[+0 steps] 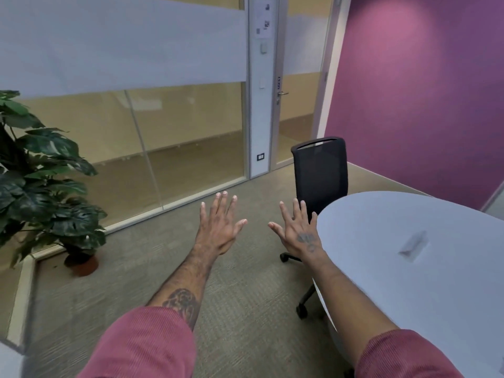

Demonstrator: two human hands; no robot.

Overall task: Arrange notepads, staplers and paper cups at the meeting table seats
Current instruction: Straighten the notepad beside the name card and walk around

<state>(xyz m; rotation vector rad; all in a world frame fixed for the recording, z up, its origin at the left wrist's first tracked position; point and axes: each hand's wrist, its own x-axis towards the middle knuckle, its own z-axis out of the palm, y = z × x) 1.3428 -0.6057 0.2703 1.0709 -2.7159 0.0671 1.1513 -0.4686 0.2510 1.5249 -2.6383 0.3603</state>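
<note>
My left hand [219,225] and my right hand [298,231] are both stretched out in front of me, palms down, fingers spread, holding nothing. They hover over the carpet to the left of the white oval meeting table [395,241], whose rounded end lies just right of my right hand. A black mesh office chair [320,173] stands at the table's far end, beyond my right hand. No notepad, stapler or paper cup is in view.
A small grey cable hatch [413,245] is set into the tabletop. A large potted plant [41,186] stands at the left by the glass partition [136,145]. A glass door [297,85] is behind the chair, beside a purple wall [422,91]. Carpet [245,296] lies below.
</note>
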